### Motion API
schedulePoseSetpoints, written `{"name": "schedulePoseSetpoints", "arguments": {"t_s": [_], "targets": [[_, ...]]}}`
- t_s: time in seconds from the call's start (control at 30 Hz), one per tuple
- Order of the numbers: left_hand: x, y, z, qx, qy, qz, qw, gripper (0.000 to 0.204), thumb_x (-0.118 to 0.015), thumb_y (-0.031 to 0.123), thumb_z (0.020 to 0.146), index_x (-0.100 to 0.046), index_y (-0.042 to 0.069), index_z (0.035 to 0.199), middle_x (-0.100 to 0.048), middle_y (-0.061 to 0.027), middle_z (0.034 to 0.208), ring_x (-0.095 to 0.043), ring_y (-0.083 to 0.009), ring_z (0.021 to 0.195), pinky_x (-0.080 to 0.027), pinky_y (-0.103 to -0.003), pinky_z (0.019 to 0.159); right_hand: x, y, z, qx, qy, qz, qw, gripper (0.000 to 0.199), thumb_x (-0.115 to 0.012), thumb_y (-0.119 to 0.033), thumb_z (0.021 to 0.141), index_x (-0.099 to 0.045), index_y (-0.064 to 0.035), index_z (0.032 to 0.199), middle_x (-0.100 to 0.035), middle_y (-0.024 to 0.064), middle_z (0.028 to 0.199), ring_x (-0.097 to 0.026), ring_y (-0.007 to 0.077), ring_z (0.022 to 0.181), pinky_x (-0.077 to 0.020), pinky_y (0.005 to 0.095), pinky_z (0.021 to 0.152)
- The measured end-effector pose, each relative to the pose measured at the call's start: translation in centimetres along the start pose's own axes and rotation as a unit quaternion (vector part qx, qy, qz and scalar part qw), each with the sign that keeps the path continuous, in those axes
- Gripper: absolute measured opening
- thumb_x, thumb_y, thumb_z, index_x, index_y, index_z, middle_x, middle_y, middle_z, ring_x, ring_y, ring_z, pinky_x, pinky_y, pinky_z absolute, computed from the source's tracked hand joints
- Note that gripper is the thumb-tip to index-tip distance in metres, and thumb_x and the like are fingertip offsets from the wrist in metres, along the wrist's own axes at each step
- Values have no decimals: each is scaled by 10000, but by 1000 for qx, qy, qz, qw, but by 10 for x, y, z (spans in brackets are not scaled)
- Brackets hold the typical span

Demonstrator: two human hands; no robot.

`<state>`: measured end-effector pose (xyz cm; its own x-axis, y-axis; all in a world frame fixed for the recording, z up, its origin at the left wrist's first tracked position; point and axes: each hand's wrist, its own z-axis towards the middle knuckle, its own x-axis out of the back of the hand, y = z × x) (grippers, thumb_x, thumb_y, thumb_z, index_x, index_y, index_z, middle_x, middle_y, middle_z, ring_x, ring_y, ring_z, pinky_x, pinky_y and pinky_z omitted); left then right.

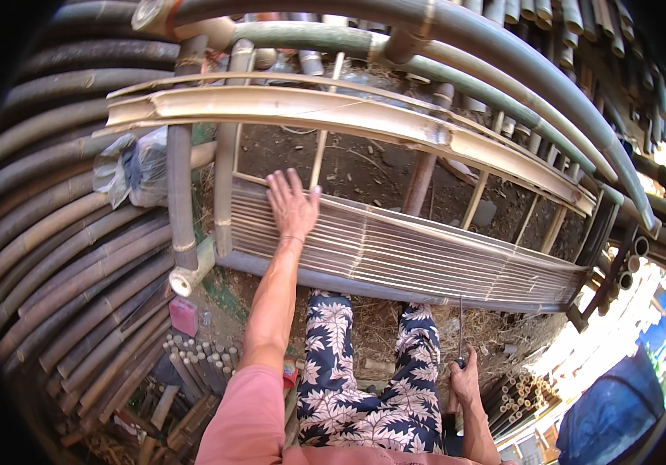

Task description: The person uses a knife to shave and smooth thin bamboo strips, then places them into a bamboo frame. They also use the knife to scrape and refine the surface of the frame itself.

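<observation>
My left hand (293,205) lies flat with fingers stretched on the far left part of a bamboo slat panel (403,244), which looks like the seat of a bamboo bench. My right hand (465,377) is low at the right, beside my right knee. Its fingers wrap the dark handle of a thin, long-shafted tool (461,329), whose shaft points up toward the panel's near rail (395,291); its exact kind is unclear. A split bamboo half (294,108) rests lengthwise across the frame beyond the panel, its pale inner side showing.
Thick bamboo poles (457,31) cross the far side of the frame. More poles (77,167) are stacked at the left, next to a plastic bag (135,167). A pinkish-red block (183,316) sits by the bench's left leg. Cut bamboo ends (527,395) and a blue tarp (612,403) are at the right.
</observation>
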<state>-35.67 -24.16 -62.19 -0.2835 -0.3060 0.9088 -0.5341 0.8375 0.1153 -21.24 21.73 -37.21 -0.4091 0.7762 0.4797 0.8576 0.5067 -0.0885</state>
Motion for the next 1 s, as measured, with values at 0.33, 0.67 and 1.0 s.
{"name": "schedulePoseSetpoints", "arguments": {"t_s": [0.33, 0.67, 1.0], "targets": [[3, 96, -28, -157, 99, -50, 981, 735, -488, 463, 959, -282, -9, 1485, -228, -259, 1543, -173, -418, 1448, -170, -530, 1171, 28, 0, 28, 191, 225, -126, 947, 765, -618, -95, 855, -234, -102, 1516, -561, 249, 1180, -628, 378, 932, -497, 430, 842], [-43, 247, -126, -380, -150, -3, 913, 839, -535, 501, 915, -204, 27, 1522, -133, -209, 1587, -79, -354, 1482, -93, -480, 1199, -17, -6, 219, 177, 181, -251, 934, 705, -512, -114, 937, -153, -187, 1540, -503, 225, 1035, -614, 370, 738, -551, 457, 632], [-52, 282, -94, -339, -107, -82, 931, 298, -627, 302, 894, -639, 71, 1082, -564, -140, 1025, -518, -339, 987, -407, -460, 894, 76, 11, 167, 225, 204, 0, 953, 648, -600, -173, 913, -287, -139, 1478, -530, 199, 1051, -602, 390, 906, -508, 471, 782]]}}
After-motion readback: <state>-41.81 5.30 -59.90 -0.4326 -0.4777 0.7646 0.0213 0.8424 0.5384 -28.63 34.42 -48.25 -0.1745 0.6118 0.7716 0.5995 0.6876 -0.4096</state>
